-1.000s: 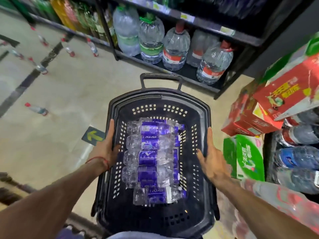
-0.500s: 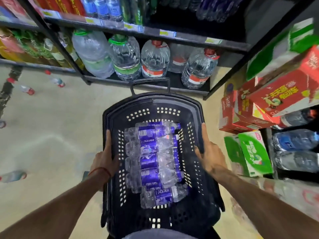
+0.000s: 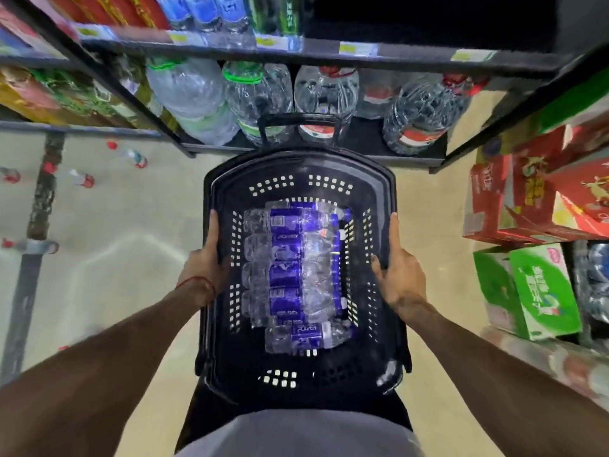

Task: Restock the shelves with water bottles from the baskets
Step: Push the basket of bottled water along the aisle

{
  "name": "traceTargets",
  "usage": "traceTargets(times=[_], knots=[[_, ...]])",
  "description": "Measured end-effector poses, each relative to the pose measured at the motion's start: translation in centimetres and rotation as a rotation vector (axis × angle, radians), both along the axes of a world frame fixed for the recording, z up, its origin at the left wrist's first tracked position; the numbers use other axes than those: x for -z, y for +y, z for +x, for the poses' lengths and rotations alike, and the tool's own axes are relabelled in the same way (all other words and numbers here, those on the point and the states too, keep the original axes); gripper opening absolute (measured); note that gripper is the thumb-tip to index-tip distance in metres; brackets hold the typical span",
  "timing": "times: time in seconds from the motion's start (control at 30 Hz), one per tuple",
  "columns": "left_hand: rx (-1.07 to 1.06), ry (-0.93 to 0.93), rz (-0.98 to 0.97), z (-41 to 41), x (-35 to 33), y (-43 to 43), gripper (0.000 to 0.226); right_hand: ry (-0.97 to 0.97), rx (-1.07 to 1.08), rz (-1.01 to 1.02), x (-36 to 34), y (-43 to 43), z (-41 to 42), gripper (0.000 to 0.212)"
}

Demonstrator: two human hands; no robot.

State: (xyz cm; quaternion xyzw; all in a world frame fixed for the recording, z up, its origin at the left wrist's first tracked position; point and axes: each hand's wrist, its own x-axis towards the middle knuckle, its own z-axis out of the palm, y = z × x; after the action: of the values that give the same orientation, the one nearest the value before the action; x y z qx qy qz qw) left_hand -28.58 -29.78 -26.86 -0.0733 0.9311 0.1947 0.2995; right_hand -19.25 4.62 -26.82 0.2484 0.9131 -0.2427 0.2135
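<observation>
Currently left grip point(image 3: 206, 275) and right grip point(image 3: 400, 278) each clasp a side rim of the basket point(image 3: 296, 159); water bottles point(image 3: 290, 278) lie inside, long axes crosswise, equally near both; shelf point(image 3: 362, 140) lies beyond its far edge.

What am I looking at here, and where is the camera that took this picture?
No machine here: a person wears one wide-angle camera on the head, looking forward and down. The left hand and right hand grip the side rims of a black shopping basket, held in front of the body. Small water bottles with purple labels lie on their sides in it. Ahead, a black shelf holds large water jugs. A few red-capped bottles lie on the floor at left; red cartons and green cartons are stacked at right.
</observation>
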Motion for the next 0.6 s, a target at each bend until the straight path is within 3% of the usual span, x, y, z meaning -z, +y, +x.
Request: traceTargets(times=[0.27,0.6], knots=[[0.149,-0.061,0.114,-8.4,5.1,-3.7,0.107,-0.09,0.086,0.06,3.2,-4.6,-5.5,0.102],[0.087,-0.111,0.108,-13.4,15.1,-6.4,0.1,-0.084,0.137,-0.019,14.0,-7.1,-10.2,0.104]])
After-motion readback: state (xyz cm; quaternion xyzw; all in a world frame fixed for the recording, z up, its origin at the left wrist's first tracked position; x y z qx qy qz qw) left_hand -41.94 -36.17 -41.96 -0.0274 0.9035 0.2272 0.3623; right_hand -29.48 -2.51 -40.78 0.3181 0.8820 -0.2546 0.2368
